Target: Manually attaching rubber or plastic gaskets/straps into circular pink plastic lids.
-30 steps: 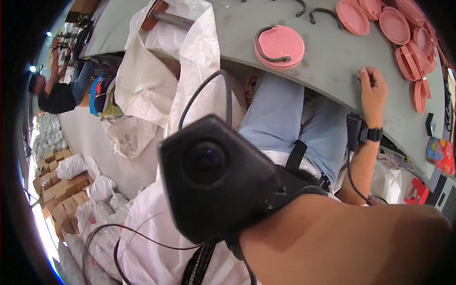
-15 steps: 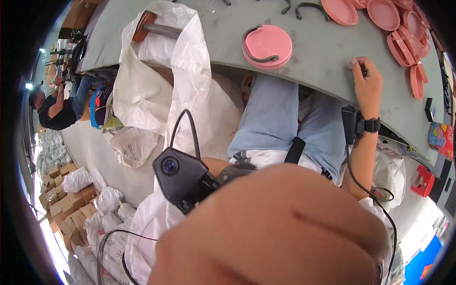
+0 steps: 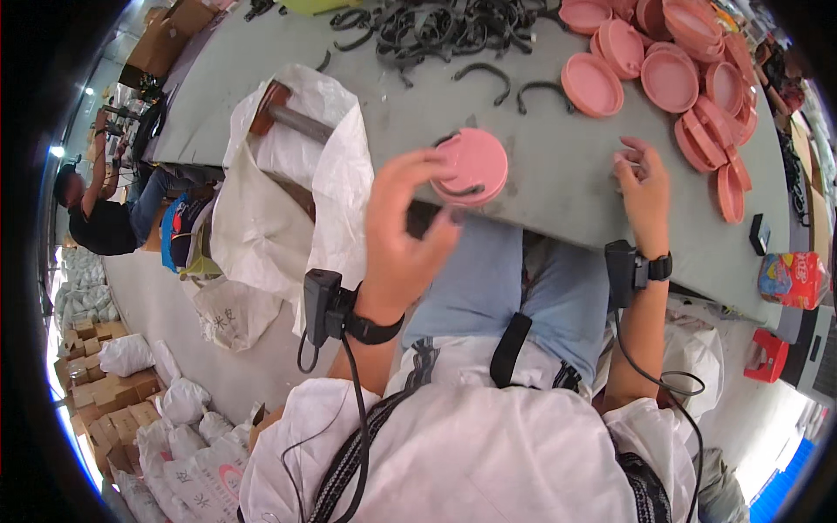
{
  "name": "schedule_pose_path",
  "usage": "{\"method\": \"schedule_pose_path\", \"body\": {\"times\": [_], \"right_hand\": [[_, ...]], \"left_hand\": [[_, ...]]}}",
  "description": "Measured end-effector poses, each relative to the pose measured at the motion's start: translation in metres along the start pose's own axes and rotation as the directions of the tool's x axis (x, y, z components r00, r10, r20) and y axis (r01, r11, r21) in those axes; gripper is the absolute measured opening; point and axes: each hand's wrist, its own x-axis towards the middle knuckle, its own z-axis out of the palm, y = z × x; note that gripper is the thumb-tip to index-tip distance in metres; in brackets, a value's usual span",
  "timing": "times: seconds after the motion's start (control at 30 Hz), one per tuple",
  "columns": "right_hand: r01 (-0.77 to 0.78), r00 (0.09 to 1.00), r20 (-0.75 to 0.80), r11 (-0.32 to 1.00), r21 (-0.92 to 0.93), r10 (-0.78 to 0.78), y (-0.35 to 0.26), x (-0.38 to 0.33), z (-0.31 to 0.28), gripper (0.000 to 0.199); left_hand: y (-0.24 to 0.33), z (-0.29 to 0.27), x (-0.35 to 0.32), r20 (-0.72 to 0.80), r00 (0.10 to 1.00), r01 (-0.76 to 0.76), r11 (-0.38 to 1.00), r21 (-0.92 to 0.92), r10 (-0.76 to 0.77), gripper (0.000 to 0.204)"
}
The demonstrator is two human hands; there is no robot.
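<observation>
A round pink plastic piece point(image 3: 482, 159) lies near the table's front edge, with a dark curved handle point(image 3: 466, 190) along its left side. My left hand point(image 3: 397, 231) reaches to that side, its thumb and fingers spread in a wide curve. The fingertips overlap the pink piece's edge; whether they touch it I cannot tell. Over the table to the right hovers or rests my right hand point(image 3: 646, 187), fingers loosely bent and apart, with nothing visible in them.
Pink round pieces point(image 3: 670, 80) are heaped at the far right, and dark curved handles point(image 3: 427, 30) at the back. A hammer point(image 3: 292, 118) lies on a white woven sack point(image 3: 261, 218) at the left edge. A red-and-blue packet point(image 3: 789, 279) sits far right.
My left hand has dropped from close before the camera to beside the pink piece. My right hand's fingers have loosened from a curl. The view now takes in more of the table.
</observation>
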Motion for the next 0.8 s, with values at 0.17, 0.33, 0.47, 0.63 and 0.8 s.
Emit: {"method": "schedule_pose_path", "body": {"times": [0.17, 0.33, 0.47, 0.63, 0.8], "right_hand": [[0.438, 0.887, -0.001, 0.843, -0.312, -0.461, -0.009, 0.046, 0.016, 0.05], [0.464, 0.862, 0.064, 0.731, -0.5, -0.503, 0.01, 0.093, 0.048, 0.065], [0.547, 0.808, 0.045, 0.719, -0.429, -0.588, 0.039, 0.105, 0.054, 0.054], [0.433, 0.888, -0.062, 0.874, -0.22, -0.455, 0.037, 0.099, 0.044, 0.036], [0.252, 0.956, -0.135, 0.964, -0.09, -0.262, 0.01, 0.093, 0.035, 0.037]], "left_hand": [[-0.053, 0.035, -0.001, 0.096, 0.992, 0.017, 0.822, 0.569, -0.087, 0.059], [-0.064, 0.041, -0.008, 0.102, 0.985, 0.055, 0.807, 0.588, -0.141, 0.067], [-0.063, 0.025, -0.013, 0.072, 0.995, 0.028, 0.869, 0.494, -0.073, 0.064], [-0.047, -0.047, -0.025, -0.376, 0.922, 0.26, 0.86, 0.439, -0.086, 0.066], [-0.08, -0.13, -0.049, -0.541, 0.818, 0.492, 0.724, 0.483, -0.196, 0.066]]}}
